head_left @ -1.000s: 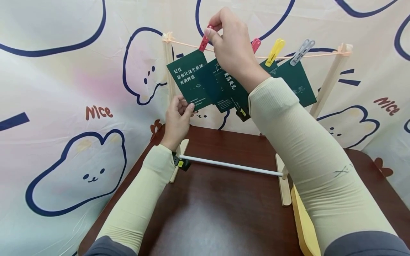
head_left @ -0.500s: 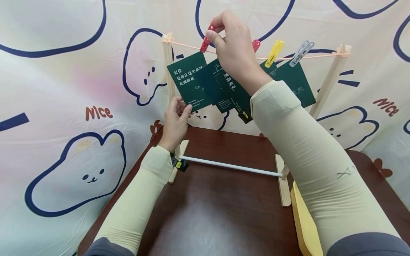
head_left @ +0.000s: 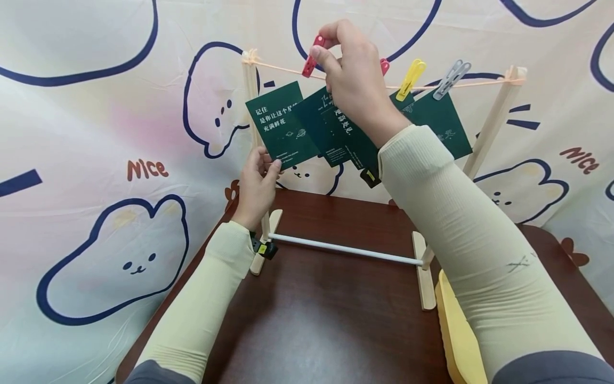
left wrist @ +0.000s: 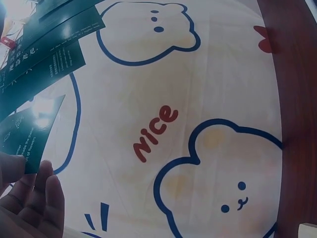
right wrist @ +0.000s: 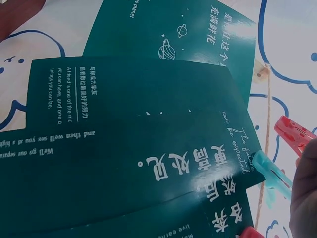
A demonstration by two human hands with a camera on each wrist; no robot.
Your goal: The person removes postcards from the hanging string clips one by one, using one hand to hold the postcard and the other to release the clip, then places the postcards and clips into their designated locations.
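Two light pinches looked wise against creasing: left hand (head_left: 256,186) gripping the leftmost green card (head_left: 280,128), right hand (head_left: 355,77) a red clip (head_left: 313,57).

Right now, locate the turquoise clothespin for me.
In the right wrist view, the turquoise clothespin is toward the right, at the edge of overlapping green cards, beside the right hand and below the red clip that hand pinches.

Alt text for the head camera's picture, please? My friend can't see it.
A person's left hand holds a green card by its lower corner; the right hand pinches a red clip near a string between wooden posts. Other green cards hang from it.
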